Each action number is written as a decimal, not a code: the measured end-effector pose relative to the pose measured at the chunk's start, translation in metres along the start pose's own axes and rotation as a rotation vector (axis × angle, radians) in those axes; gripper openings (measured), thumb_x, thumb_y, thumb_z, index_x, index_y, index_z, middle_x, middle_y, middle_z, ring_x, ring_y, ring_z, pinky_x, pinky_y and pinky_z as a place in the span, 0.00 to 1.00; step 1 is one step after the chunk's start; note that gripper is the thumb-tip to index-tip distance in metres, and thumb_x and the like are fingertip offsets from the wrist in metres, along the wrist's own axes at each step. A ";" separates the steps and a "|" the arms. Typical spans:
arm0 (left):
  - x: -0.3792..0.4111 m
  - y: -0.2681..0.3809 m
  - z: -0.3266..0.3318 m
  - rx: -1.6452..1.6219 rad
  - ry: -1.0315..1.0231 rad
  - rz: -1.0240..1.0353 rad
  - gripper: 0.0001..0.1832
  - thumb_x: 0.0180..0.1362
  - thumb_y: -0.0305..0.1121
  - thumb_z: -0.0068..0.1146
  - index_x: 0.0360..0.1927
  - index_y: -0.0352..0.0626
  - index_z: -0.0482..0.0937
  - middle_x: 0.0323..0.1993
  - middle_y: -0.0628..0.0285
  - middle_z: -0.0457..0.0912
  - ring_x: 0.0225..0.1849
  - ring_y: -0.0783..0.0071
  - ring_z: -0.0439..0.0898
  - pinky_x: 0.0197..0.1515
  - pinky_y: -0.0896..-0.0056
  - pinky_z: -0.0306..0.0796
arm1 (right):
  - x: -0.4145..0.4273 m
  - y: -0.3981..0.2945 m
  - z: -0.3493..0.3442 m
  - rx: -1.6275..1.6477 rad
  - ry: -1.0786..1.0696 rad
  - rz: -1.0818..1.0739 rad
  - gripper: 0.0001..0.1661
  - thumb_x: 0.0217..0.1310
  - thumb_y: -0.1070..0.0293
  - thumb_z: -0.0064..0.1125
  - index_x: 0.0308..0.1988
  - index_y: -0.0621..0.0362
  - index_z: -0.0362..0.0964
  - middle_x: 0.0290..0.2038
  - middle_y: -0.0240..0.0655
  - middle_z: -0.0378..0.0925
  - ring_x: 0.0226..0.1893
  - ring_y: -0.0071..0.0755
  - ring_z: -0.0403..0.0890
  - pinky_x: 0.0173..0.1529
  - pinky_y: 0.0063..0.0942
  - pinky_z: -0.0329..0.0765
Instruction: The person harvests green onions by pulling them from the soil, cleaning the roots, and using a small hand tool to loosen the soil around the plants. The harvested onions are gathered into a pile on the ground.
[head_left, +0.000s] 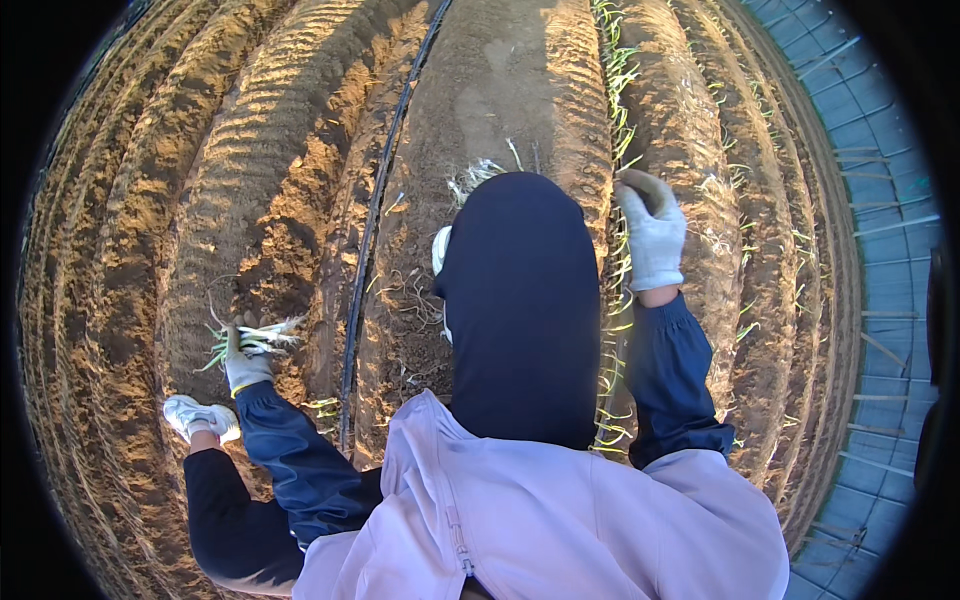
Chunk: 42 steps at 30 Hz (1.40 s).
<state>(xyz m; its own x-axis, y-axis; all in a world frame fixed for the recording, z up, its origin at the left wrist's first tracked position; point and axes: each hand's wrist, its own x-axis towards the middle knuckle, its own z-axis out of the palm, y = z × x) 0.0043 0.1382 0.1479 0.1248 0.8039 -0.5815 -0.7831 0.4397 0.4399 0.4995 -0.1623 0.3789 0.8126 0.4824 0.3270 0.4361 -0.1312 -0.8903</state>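
Note:
My left hand (247, 364), in a pale work glove with darker fingers, is closed around a bunch of onion-like seedlings (262, 337). Their green leaves point left and their white stems and stringy roots point right. On the other side, my right hand (651, 225), also gloved, is at a planted row of thin green seedlings (621, 97). Its fingers curl down towards the row, and a leaf tip shows by the fingertips. Whether they pinch a seedling cannot be made out. A loose pile of seedlings (474, 178) lies on the soil beyond my bent knee, partly hidden by it.
Ridges and furrows of brown soil (247, 150) run away from me. A black drip hose (377, 195) lies along the furrow left of my knee. Further seedling rows (739, 225) stand at the right, before a blue-grey sheet wall (892, 277) with bars. Cut roots (420, 296) litter the ground.

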 end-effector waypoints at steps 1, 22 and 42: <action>0.006 -0.012 -0.004 -0.004 0.092 -0.014 0.09 0.61 0.33 0.51 0.40 0.39 0.76 0.41 0.56 0.80 0.45 0.62 0.79 0.55 0.47 0.68 | -0.004 0.061 -0.003 -0.183 -0.122 0.154 0.18 0.53 0.69 0.59 0.45 0.63 0.73 0.37 0.40 0.80 0.37 0.30 0.80 0.43 0.23 0.75; 0.142 0.064 0.055 0.519 0.347 0.135 0.07 0.61 0.31 0.50 0.31 0.40 0.75 0.24 0.58 0.79 0.21 0.65 0.78 0.24 0.64 0.75 | -0.081 0.257 0.020 -1.197 -0.692 0.175 0.19 0.49 0.75 0.52 0.45 0.53 0.70 0.37 0.41 0.72 0.39 0.41 0.74 0.42 0.36 0.72; 0.247 0.086 0.041 1.833 0.755 0.404 0.34 0.47 0.63 0.56 0.40 0.38 0.80 0.40 0.47 0.81 0.45 0.54 0.79 0.49 0.62 0.69 | -0.031 0.219 0.013 -0.984 -0.498 0.466 0.22 0.52 0.75 0.52 0.50 0.56 0.66 0.37 0.39 0.73 0.34 0.34 0.74 0.38 0.32 0.73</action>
<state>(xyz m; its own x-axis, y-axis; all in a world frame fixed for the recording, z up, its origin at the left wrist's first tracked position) -0.0077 0.3910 0.0704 -0.4748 0.8591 -0.1909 0.7854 0.5115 0.3485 0.5649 -0.1946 0.1696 0.8266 0.4663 -0.3150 0.4243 -0.8842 -0.1954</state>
